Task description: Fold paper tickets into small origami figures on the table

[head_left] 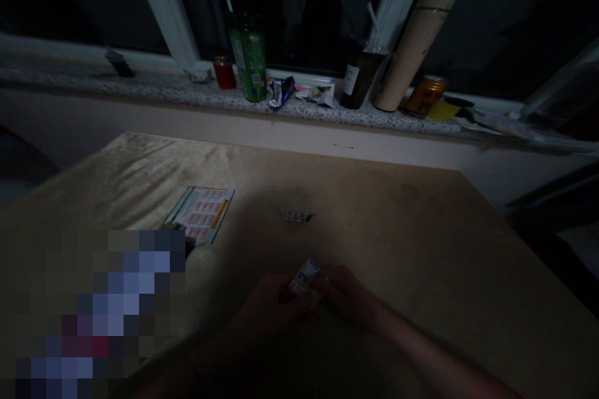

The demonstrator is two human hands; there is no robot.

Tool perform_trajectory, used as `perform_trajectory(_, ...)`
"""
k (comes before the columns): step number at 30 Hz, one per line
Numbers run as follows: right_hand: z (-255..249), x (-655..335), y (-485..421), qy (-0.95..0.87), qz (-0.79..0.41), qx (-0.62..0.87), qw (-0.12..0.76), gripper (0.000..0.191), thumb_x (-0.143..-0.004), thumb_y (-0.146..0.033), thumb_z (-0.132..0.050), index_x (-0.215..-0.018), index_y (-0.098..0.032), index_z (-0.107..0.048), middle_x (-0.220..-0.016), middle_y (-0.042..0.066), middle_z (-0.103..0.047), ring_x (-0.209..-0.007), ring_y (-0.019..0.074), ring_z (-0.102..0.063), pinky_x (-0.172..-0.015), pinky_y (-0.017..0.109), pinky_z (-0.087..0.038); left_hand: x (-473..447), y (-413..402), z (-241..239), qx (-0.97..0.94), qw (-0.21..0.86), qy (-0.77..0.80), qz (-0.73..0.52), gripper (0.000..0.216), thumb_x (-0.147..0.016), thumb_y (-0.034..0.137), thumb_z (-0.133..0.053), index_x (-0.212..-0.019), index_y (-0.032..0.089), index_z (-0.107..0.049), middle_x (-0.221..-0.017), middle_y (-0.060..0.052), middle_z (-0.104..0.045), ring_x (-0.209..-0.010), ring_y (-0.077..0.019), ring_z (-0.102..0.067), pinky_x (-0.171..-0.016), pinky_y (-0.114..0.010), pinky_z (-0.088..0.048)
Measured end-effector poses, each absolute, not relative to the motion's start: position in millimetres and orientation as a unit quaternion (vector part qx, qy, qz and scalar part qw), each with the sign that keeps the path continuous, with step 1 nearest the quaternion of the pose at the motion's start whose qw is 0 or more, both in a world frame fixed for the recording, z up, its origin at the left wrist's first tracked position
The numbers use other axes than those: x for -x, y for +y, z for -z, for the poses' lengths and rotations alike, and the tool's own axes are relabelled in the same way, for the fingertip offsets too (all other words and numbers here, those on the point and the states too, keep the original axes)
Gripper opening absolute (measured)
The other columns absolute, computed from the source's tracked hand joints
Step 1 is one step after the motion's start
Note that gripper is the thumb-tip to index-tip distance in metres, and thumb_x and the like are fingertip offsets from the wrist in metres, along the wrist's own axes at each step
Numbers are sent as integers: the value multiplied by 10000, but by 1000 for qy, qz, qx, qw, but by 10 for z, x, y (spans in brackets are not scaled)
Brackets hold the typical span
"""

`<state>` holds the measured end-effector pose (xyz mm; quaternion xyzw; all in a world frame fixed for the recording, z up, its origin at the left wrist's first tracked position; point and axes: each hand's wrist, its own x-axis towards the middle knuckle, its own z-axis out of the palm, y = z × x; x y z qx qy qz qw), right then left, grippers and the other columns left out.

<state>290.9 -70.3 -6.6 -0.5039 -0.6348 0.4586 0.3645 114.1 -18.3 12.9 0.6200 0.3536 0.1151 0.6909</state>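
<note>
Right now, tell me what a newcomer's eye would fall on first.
Probably the pixelated patch at lower left, its blue blocks bright against the gloom. Next, the printed sheet above it on the table, and the tall pale flask on the windowsill at right. Below centre, the left grip and right grip hold a small printed item.

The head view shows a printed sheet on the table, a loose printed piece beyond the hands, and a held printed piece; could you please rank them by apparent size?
Largest to smallest, as they look:
1. Printed sheet
2. Held printed piece, partly covered and nearer the camera
3. Loose printed piece
</note>
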Motion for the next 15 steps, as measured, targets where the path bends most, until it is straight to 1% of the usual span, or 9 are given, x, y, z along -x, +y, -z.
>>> perform_trajectory(2,53,-2905,-707,-633,-466,497,367,501,-921,-538,-353,-642,-162,-533,-581,-27,-498,-537,94,-437,-515,195,-361,-1131,-176,-144,-626,691,340,-122,457,-851,540,-484,-805,123,-663,-715,-30,-690,-680,-193,-649,-638,-261,-472)
perform_trajectory(4,33,-2899,-713,-631,-471,491,371,509,-924,-537,-347,-624,-165,-521,-572,-27,-498,-532,92,-440,-517,193,-360,-1126,-170,-151,-631,691,327,-130,512,-877,566,-414,-812,124,-665,-726,-38,-695,-685,-198,-656,-646,-267,-475)
perform_trajectory(9,12,-2894,-716,-634,-477,489,363,546,-921,-567,-312,-610,-167,-517,-546,-29,-478,-505,88,-420,-512,199,-352,-1118,-156,-105,-620,704,322,-124,492,-886,566,-408,-829,148,-660,-745,-37,-702,-685,-195,-665,-639,-269,-481)
perform_trajectory(12,28,-2898,-709,-628,-472,502,362,545,-917,-569,-320,-609,-165,-518,-550,-27,-475,-514,89,-409,-510,201,-348,-1112,-148,-80,-610,713,325,-120,459,-877,541,-444,-826,143,-667,-761,-40,-704,-698,-190,-662,-657,-273,-479)
perform_trajectory(15,44,-2898,-701,-619,-464,522,360,564,-901,-597,-322,-597,-163,-515,-525,-37,-433,-492,84,-364,-463,196,-314,-1116,-145,-85,-615,706,338,-94,332,-786,467,-600,-807,144,-676,-759,-27,-708,-706,-187,-653,-650,-267,-469)
